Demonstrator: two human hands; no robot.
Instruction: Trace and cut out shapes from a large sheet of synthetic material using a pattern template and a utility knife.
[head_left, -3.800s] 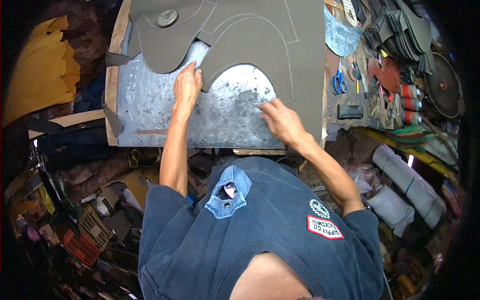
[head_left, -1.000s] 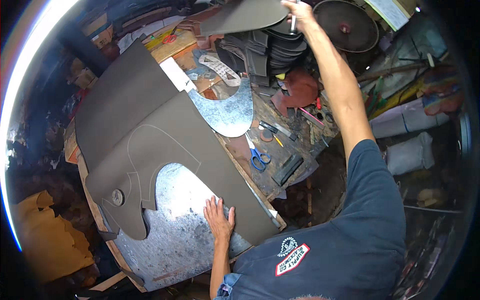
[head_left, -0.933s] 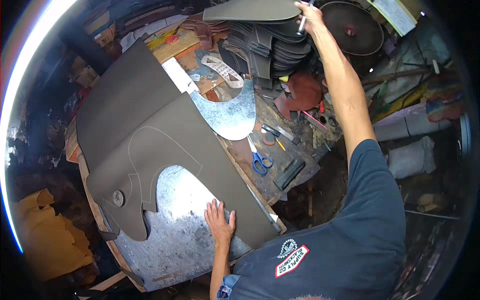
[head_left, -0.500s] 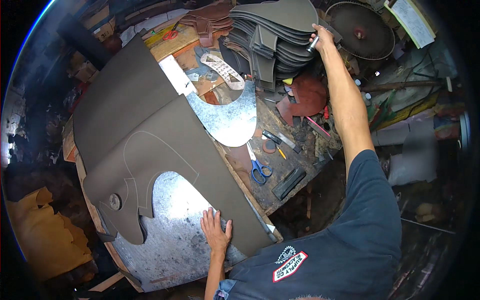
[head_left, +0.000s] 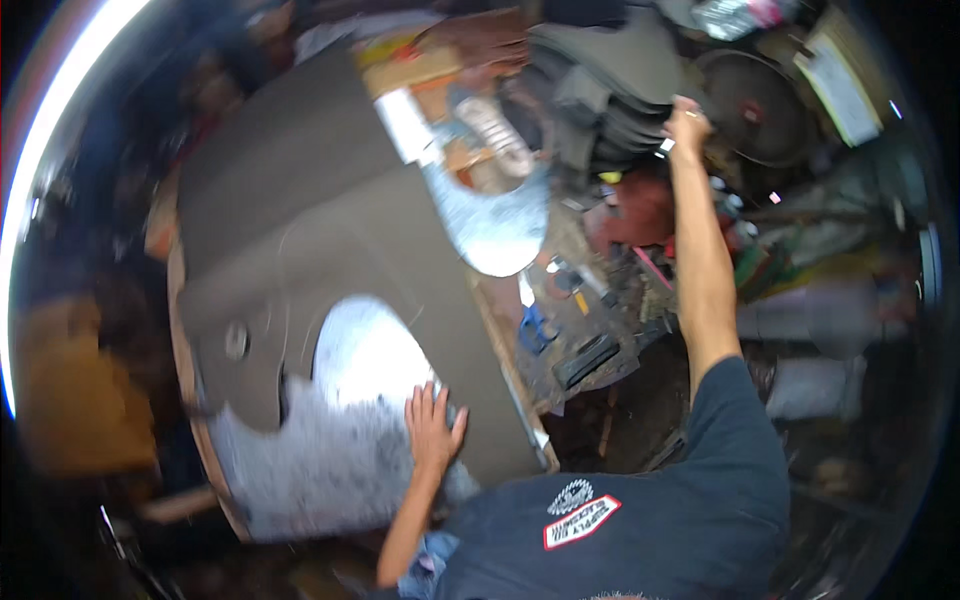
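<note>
Much of the frame is smeared by motion blur, and the clutter at the right of the desk [head_left: 520, 380] is hard to make out; only blue-handled scissors [head_left: 535, 328] and a dark flat bar [head_left: 588, 358] can be picked out there. The far rim is lost in darkness.

Left hand [head_left: 433, 430]: laid flat, fingers spread wide, nothing gripped. It is pressed on the near edge of the large grey-brown sheet [head_left: 330, 240], where the sheet meets the metal plate [head_left: 330, 450] shown through a rounded cut-out. The sheet is spread across the desk, well left of the other hand.

Right hand [head_left: 685, 125]: arm stretched far out, grip closed on the edge of a stack of dark cut pieces [head_left: 620, 90] at the desk's far end. A small pale object [head_left: 665, 147] is seen under the hand; what it is cannot be told.
</note>
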